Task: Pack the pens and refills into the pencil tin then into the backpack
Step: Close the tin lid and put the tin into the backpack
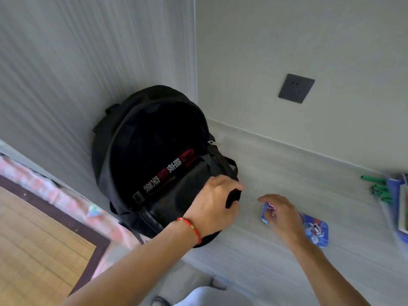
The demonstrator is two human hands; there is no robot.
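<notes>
A black backpack (154,155) stands on the grey table in the corner, its main compartment zipped wide open and dark inside. My left hand (215,206) grips the front edge of the backpack's opening. A blue pencil tin (316,230) with a printed picture lies flat on the table to the right of the bag. My right hand (280,214) lies over the tin's left end with fingers bent down onto it; whether it grips the tin is unclear. Several green pens (378,188) lie at the far right.
The table (276,173) meets two grey walls; a dark wall socket (296,88) sits above it. A blue-and-white packet or book (400,208) lies at the right edge. Wooden floor and a pink patterned cloth (66,195) are at the left.
</notes>
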